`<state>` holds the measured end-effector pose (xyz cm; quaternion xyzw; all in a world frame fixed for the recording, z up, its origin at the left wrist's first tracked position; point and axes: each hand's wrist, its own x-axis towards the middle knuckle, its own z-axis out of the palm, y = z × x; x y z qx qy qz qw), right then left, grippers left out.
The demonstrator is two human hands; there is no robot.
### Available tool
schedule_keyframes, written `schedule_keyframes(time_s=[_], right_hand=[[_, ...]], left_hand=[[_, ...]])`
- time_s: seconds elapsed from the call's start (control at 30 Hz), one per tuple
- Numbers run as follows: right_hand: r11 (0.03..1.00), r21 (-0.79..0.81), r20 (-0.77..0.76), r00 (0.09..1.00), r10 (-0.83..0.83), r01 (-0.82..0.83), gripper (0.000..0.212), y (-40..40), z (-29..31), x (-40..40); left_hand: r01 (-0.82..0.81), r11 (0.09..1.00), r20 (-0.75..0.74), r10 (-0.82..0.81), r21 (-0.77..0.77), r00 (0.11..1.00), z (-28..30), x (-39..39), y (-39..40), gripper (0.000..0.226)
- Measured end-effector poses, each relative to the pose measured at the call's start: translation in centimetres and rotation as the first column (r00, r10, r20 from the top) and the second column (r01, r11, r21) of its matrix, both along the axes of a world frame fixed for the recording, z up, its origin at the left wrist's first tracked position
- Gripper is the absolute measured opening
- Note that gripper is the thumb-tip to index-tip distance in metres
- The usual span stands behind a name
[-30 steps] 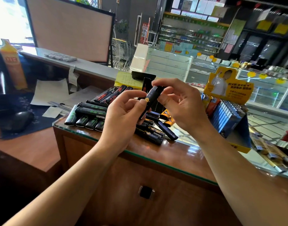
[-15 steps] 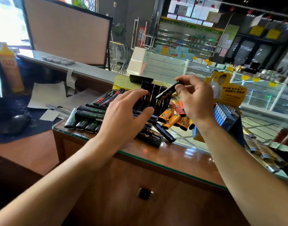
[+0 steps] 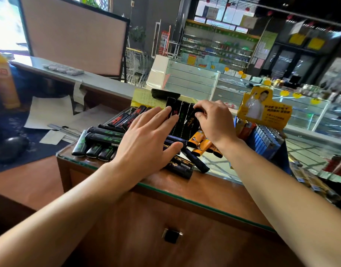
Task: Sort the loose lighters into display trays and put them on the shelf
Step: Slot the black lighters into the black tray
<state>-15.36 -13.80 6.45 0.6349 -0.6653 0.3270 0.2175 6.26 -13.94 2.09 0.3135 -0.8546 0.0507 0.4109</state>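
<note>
Left hand: the left hand [image 3: 146, 139] lies flat, fingers straight and spread, over the loose black lighters [image 3: 106, 135] on the glass counter top [image 3: 219, 164], holding nothing; it hides the middle of the pile.
Right hand: the right hand [image 3: 214, 120] has its fingertips curled, pinching the top of a black lighter [image 3: 192, 120]; that lighter's lower part is covered by the palm.
Upright row: black lighters in the row [image 3: 178, 116] stand side by side beyond the left fingers; what holds them cannot be made out.
Orange lighters: the orange lighters [image 3: 199, 140] lie under the right wrist, partly hidden.
Display tray: the yellow display tray [image 3: 266, 110] with blue lighters [image 3: 266, 139] stands to the right.
</note>
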Motion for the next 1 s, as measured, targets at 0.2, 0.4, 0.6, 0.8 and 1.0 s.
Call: schedule_keyframes(time_s=[0.2,0.4,0.6,0.8,1.0], right_hand=[[0.999,0.008,-0.023,0.999,-0.034,0.034,0.026,-0.5,-0.3,0.4],[0.997,-0.064,-0.143,0.988,-0.059,0.05,0.028,-1.0,-0.8,-0.4],[0.98,0.146,-0.17,0.98,-0.107,0.133,0.059,-0.9,-0.9,-1.0],[0.978,0.177,-0.149,0.985,-0.086,0.112,0.063,-0.4,-1.1,-1.0],[0.967,0.223,-0.117,0.988,-0.101,0.125,0.063,-0.2,-0.8,-0.8]], left_hand=[[-0.002,1.0,0.009,0.002,-0.005,1.0,-0.1,0.2,0.0,0.066],[0.004,1.0,0.023,-0.004,0.008,1.0,-0.1,0.1,-0.1,0.067],[0.013,1.0,0.008,-0.013,0.012,1.0,-0.2,0.0,-0.2,0.067],[0.01,0.999,0.015,-0.01,0.032,1.0,-0.1,0.0,-0.2,0.068],[0.0,0.999,0.032,-0.001,0.047,0.999,0.0,0.1,-0.1,0.069]])
